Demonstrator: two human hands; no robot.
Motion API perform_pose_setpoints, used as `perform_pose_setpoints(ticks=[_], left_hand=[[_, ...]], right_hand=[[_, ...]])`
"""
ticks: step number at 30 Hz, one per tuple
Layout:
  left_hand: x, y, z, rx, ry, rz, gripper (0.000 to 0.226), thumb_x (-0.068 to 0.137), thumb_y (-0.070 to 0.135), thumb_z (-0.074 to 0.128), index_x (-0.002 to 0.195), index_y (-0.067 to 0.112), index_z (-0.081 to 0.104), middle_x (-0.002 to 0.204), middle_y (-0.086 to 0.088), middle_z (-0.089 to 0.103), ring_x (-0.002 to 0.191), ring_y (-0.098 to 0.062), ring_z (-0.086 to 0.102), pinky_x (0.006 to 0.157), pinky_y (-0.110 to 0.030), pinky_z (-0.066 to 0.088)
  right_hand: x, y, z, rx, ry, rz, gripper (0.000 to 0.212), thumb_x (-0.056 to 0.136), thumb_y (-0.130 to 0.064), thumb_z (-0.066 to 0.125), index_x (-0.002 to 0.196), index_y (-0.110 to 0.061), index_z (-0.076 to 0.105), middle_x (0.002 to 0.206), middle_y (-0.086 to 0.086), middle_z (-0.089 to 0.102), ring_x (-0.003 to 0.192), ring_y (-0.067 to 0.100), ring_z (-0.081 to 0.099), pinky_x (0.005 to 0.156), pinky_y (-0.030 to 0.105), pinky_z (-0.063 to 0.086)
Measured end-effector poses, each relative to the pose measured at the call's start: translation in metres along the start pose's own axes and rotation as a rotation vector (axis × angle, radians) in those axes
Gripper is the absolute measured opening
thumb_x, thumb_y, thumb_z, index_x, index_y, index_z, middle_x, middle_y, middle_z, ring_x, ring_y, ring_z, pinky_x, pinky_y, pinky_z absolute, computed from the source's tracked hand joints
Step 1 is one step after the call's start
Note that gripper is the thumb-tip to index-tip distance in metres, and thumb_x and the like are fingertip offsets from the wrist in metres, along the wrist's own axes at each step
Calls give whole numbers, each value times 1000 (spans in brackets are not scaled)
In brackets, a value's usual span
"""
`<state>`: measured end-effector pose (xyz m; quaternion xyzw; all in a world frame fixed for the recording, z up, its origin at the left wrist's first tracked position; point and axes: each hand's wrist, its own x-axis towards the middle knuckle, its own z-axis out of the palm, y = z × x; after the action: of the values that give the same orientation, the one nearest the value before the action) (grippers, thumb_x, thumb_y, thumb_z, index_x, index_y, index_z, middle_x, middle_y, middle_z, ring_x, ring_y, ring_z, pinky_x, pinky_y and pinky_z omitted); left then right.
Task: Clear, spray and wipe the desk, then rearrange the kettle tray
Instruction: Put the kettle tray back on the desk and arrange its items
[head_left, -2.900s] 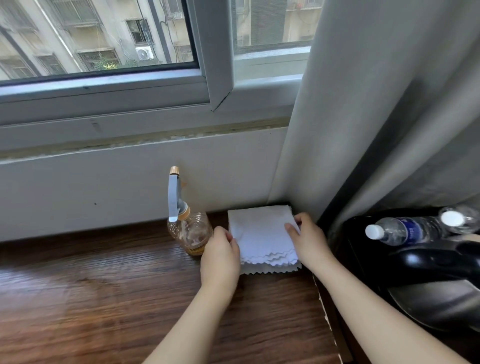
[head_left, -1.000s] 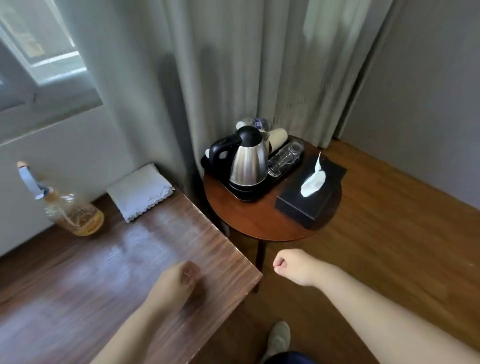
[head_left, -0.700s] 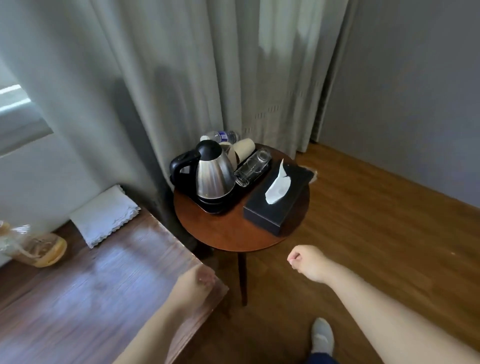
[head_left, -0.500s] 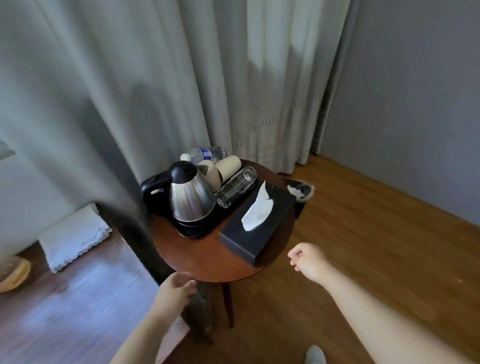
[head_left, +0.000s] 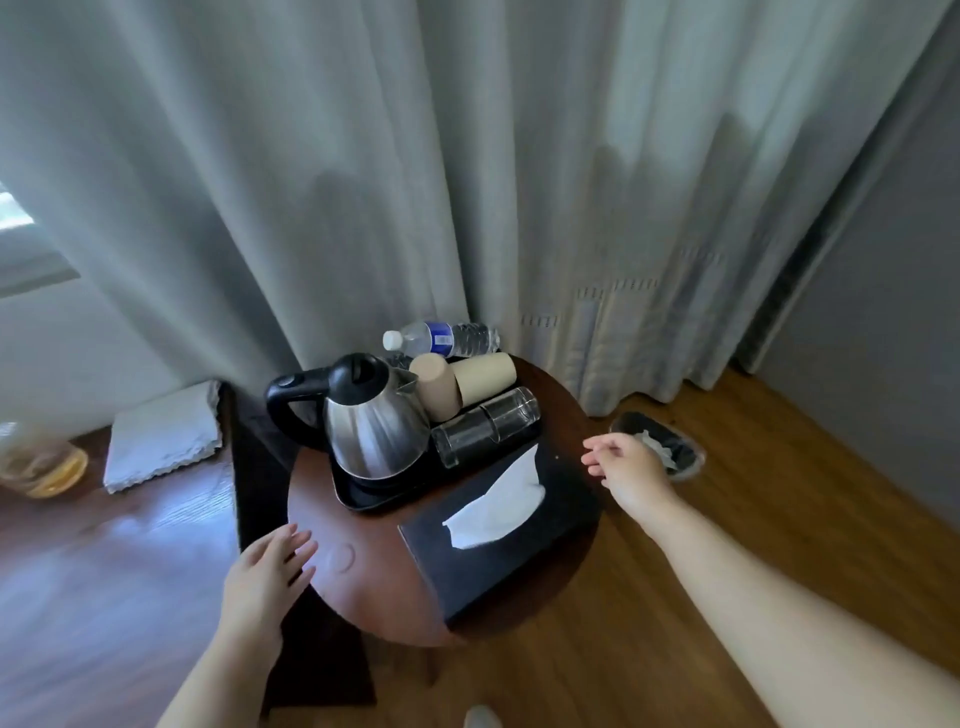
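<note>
Curtain: grey drapes (head_left: 363, 182) fill the whole back of the view, hanging down right behind the round side table (head_left: 363, 571), so anything pushed back on it goes into the folds.
Desk: dark wood desk (head_left: 104, 571) at left looks bare and glossy; folded white cloth (head_left: 161, 436) and spray bottle (head_left: 36, 462) are parked at its far edge against the wall.
Side table: small and crowded, so there is little free space to shuffle things.
Tissue box: black tissue box (head_left: 498, 545) sits just in front of the tray and overhangs the table's near right rim; a nudge from the right forearm could tip it to the floor.
Tray: black tray (head_left: 363, 496) stands at the back half of the table, loaded.
Kettle: steel kettle (head_left: 374, 421) is upright on the tray's left side, handle pointing left; likely top-heavy if it holds water, so dragging the tray could rock it.
Cups and glasses: two paper cups (head_left: 457, 387) and two glasses (head_left: 483, 426) lie on their sides beside the kettle; my worry is they roll the moment the tray tilts.
Water bottle: plastic bottle (head_left: 441, 338) lies flat at the very back, touching the curtain, and could slip off behind.
Left hand: left hand (head_left: 265, 577) is flat, fingers spread, empty, over the table's near left edge.
Right hand: right hand (head_left: 623, 473) is loosely open, empty, at the table's right side, above a small bin (head_left: 675, 447) on the floor.
</note>
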<state>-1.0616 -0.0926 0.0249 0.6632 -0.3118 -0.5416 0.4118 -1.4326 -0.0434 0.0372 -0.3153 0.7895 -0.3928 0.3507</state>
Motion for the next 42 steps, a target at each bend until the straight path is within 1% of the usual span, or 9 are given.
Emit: perform_pose_setpoints(ticks=[13,18,21,25,28,30,35,38,42], left_hand=[[87,32,49,-224,218,-128,55,107,43,33,142,3,49,143,-16,55,135,-27,51,106,-39,41],[124,34,74,-240,252,-162,55,107,44,34,141,4,51,143,-13,56,134,-26,52,103,-37,41],[138,31,89,-294,265,-169,57,107,44,31,144,3,47,131,-10,62,117,-24,60,97,-32,42],[146,19,104,-368,239,-156,58,108,44,22,140,3,50,131,-14,62,135,-29,49,98,-30,39],[140,19,118,-340,279,-90,43,109,39,24,119,14,57,85,1,66,93,-19,62,90,-29,41],[134,23,125,-319,317,-41,36,109,37,26,120,16,53,80,3,59,78,-10,57,91,-30,39],[150,-1,114,-316,261,-41,51,110,39,21,99,16,65,73,11,76,89,-12,63,81,-21,47],[159,-12,111,-379,233,-60,52,107,48,23,110,20,67,100,-1,75,117,-24,63,103,-32,44],[150,-5,118,-401,220,-64,54,107,48,23,96,19,67,79,4,77,99,-19,65,98,-33,47]], right_hand=[[149,-49,70,252,5,178,27,100,-16,40,106,-7,64,102,7,63,95,18,57,94,37,45],[201,-50,84,264,-51,200,31,102,-19,33,108,-11,62,121,10,61,103,18,54,98,36,41],[226,-45,95,304,-95,248,37,103,-18,31,123,-1,56,132,18,54,110,26,54,94,32,38],[239,-37,109,312,-143,217,43,104,-23,28,128,3,52,132,21,53,120,33,52,96,33,38],[235,-33,119,176,-170,83,43,104,-32,30,122,-3,58,124,12,59,112,25,53,100,34,38],[236,-33,125,86,-178,-13,46,103,-34,29,124,-5,57,123,12,58,118,24,50,99,30,33],[246,-32,127,103,-224,71,58,96,-51,36,130,-8,54,131,13,55,125,29,48,109,35,33],[251,-16,126,224,-238,119,79,70,-71,46,128,-20,58,130,6,60,120,24,54,110,44,36],[242,-13,128,334,-300,117,35,92,-53,45,115,-33,62,121,1,64,113,21,59,104,46,42]])
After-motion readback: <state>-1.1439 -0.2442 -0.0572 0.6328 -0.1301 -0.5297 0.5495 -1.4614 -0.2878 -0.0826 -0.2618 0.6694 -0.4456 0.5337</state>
